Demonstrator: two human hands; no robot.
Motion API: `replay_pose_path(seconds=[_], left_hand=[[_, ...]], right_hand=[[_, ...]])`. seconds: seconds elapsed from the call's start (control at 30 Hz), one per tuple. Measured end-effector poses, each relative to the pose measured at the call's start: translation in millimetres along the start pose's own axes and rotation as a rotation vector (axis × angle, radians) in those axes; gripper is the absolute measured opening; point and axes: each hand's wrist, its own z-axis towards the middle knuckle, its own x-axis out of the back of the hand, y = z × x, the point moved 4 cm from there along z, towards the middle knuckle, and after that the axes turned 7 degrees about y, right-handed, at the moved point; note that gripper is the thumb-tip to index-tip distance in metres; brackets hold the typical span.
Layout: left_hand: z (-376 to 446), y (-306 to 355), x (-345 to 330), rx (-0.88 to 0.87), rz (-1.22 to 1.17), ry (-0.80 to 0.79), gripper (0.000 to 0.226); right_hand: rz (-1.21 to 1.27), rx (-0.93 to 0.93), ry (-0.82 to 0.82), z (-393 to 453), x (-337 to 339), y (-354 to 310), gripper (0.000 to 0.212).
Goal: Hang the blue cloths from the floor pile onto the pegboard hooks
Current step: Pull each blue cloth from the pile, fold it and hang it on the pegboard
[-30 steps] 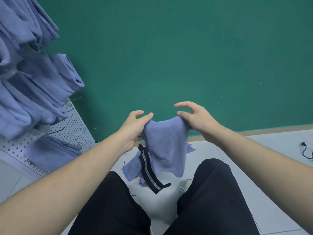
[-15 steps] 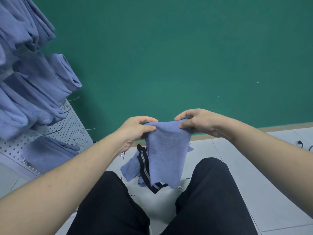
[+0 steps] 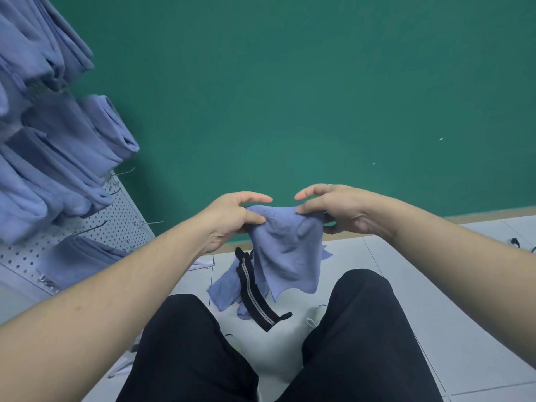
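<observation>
A green wall (image 3: 319,97) fills most of the view, with white floor tiles (image 3: 435,300) below it. At the left edge leans the white pegboard (image 3: 121,230), well apart from the hands; its upper rows carry hung blue cloths (image 3: 58,158), and several bare wire hooks (image 3: 150,223) stick out low on its right side. The person's dark trouser legs (image 3: 362,329) frame the bottom of the view.

Between the knees, the floor pile (image 3: 229,288) of blue cloths lies on the tiles, with a black striped strap (image 3: 252,294) across it.

Above the pile, one blue cloth (image 3: 287,250) hangs by its top edge. The left hand (image 3: 232,219) pinches its left corner with thumb and curled fingers; the right hand (image 3: 336,210) pinches the right corner, its forefinger raised free. So each grip is closed on the cloth, whose top edge runs left to right between them while the rest drapes downward.

The free hooks lie to the left of the cloth at about its height, so the left hand is nearer; the carry will likely lead that way.
</observation>
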Motion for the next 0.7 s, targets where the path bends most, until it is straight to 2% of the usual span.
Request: replay_pose_path(seconds=[0.17, 0.3, 0.4, 0.53, 0.7], left_hand=[[3, -1, 15, 0.039, 0.148, 0.08, 0.025], [2, 0, 13, 0.067, 0.261, 0.029, 0.014], [2, 1, 7, 0.019, 0.277, -0.006, 0.017], [5, 3, 10, -0.077, 0.303, 0.055, 0.019], [2, 10, 9, -0.162, 0.398, 0.102, 0.008]], right_hand=[[-0.058, 0.024, 0.068, 5, 9, 0, 0.012], [-0.244, 0.027, 0.031, 4, 6, -2, 0.023], [-0.274, 0.072, 0.012, 3, 2, -6, 0.013], [-0.339, 0.155, 0.036, 4, 4, -10, 0.022], [-0.493, 0.177, 0.07, 9, 6, -9, 0.006]])
